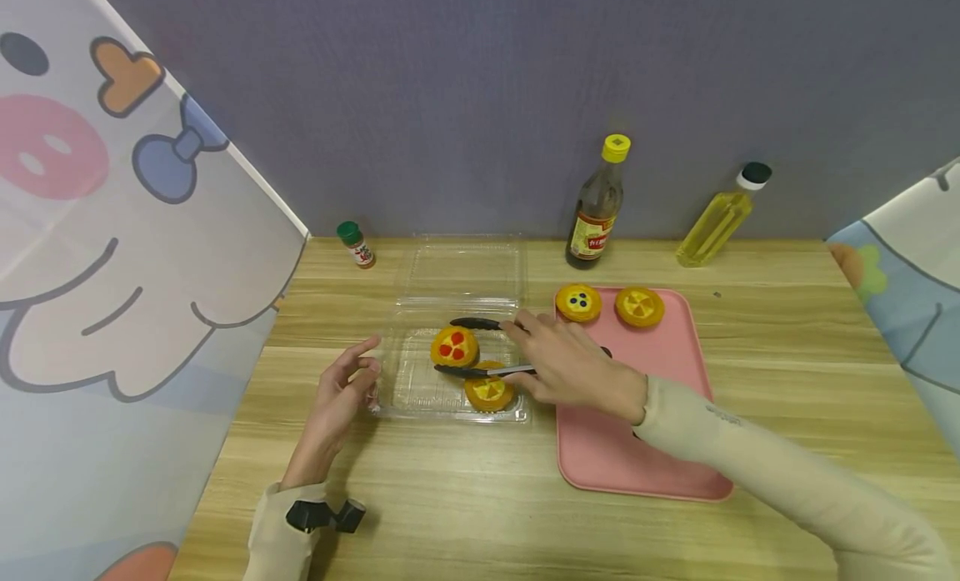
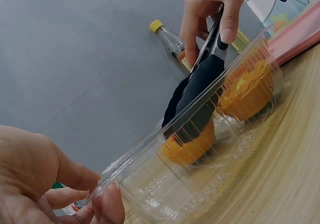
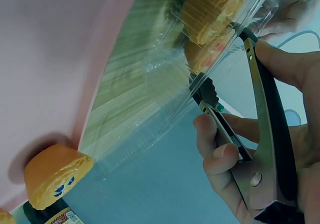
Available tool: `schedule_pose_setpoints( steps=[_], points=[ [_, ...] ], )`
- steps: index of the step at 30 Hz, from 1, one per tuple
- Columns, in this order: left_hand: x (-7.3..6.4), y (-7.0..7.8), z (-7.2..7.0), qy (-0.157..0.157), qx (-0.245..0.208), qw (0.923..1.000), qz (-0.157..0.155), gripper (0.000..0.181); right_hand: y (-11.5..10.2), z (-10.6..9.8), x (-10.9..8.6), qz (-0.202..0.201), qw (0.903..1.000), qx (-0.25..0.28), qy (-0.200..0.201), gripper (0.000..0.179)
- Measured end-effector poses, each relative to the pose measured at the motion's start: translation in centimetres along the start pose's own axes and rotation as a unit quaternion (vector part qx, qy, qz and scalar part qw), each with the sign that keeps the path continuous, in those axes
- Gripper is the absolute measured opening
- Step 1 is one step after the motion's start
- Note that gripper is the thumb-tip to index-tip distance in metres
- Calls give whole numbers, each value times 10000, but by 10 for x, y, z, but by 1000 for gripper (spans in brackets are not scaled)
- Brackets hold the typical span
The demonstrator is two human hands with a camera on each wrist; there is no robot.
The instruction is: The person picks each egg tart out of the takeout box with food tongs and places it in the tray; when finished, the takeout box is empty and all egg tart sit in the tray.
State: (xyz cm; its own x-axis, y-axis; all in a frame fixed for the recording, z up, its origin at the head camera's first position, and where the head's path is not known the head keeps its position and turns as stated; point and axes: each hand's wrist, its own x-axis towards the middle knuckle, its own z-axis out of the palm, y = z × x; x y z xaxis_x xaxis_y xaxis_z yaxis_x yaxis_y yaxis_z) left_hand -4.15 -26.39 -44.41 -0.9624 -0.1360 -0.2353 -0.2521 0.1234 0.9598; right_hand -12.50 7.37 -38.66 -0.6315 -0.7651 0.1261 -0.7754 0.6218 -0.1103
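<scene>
My right hand [image 1: 566, 360] grips black-tipped metal tongs [image 3: 260, 129]. The tong tips lie on either side of a tart with red toppings [image 1: 454, 348] inside a clear plastic container [image 1: 420, 389], whose lid [image 1: 465, 268] is folded back. Beside it in the container sits a tart with yellow wedge toppings [image 1: 489, 393], partly under one tong arm in the head view. My left hand [image 1: 341, 393] pinches the container's left rim between thumb and fingers, as the left wrist view shows [image 2: 55, 179].
On the pink tray [image 1: 637, 456] at the right are a blueberry-topped tart [image 1: 578, 303] and another yellow tart [image 1: 640, 307]. Along the back wall stand a green-capped spice jar [image 1: 356, 245], a dark sauce bottle [image 1: 595, 214] and an oil bottle [image 1: 716, 227].
</scene>
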Motion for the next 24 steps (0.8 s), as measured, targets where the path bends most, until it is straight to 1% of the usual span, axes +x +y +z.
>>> schedule_pose_setpoints(
  steps=[14,24],
  points=[
    [-1,3,0,36,29,10000,-54,46,1,1,-1,106,9998,183,-48,74],
    [-1,4,1,-18,30,10000,-93,46,-2,6,4,23,10000,61,-67,75]
  ],
)
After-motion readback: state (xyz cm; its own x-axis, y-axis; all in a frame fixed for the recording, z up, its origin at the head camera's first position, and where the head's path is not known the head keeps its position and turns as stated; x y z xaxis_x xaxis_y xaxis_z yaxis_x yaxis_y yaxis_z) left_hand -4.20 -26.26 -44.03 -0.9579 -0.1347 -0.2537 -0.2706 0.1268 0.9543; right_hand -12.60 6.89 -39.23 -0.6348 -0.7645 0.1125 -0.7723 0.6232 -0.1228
